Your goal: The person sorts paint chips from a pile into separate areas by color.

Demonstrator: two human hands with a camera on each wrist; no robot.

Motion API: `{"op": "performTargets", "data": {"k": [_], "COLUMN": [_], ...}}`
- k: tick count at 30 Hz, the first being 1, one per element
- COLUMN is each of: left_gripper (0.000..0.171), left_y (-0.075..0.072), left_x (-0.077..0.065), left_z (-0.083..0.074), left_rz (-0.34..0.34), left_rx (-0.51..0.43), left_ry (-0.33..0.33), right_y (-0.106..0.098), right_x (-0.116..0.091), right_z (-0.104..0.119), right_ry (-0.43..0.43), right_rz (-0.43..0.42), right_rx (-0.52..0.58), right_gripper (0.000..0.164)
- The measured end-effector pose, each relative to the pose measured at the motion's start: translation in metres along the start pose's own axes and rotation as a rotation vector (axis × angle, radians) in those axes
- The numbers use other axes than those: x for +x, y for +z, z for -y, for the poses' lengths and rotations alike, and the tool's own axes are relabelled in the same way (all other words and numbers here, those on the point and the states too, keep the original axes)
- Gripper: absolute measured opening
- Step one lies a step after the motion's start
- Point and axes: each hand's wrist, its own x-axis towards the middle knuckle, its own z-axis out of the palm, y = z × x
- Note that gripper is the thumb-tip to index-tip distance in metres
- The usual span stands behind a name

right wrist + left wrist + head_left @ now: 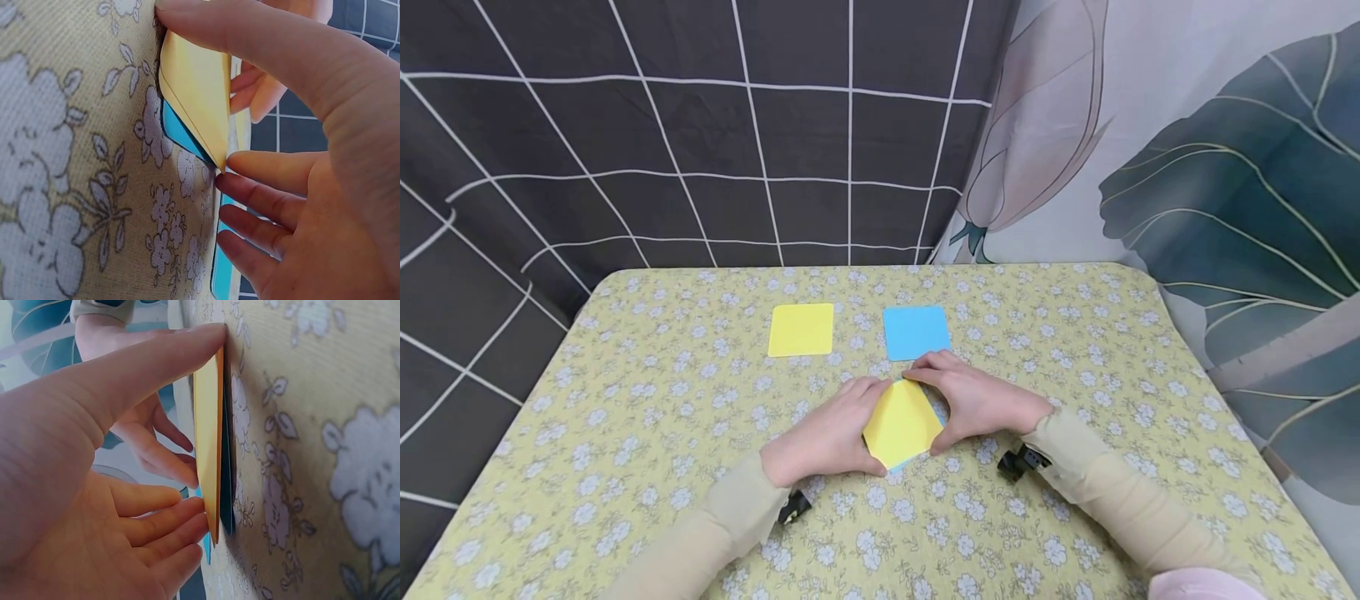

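The yellow sheet (902, 425) is lying on the flowered surface (662, 433), between the two hands; its narrow end is pointing away from the person, its long axis running near to far; the left hand (835, 429) is clamping its left side between thumb and fingers, the right hand (981, 400) its right side; the wrist views are revealing a blue layer (184, 132) gaping slightly beneath; the head view alone is showing the yellow card (801, 330) and blue card (916, 332) whole, beyond the hands.
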Motion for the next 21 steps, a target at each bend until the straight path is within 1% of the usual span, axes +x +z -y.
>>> {"op": "performTargets", "data": {"k": [7,14,17,21], "left_gripper": [0.116,0.111,0.11,0.109], "left_y": [-0.004,-0.009,-0.009,-0.01], "left_x": [0.001,0.001,0.0,0.0], "left_z": [0.001,0.005,0.007,0.011], "left_rz": [0.003,-0.033,-0.037,-0.032], "left_rx": [-0.018,-0.068,-0.072,-0.061], "left_ry": [0.021,0.047,0.042,0.0], "right_y": [0.0,0.002,0.001,0.0], "right_x": [-0.002,0.0,0.001,0.003], "right_z": [0.0,0.0,0.0,0.0], "right_ry": [-0.008,-0.013,-0.008,0.0], "right_rz": [-0.011,-0.026,-0.038,-0.057], "right_rx": [-0.007,-0.02,-0.011,-0.006], "right_gripper": [0.102,0.105,0.104,0.103]}}
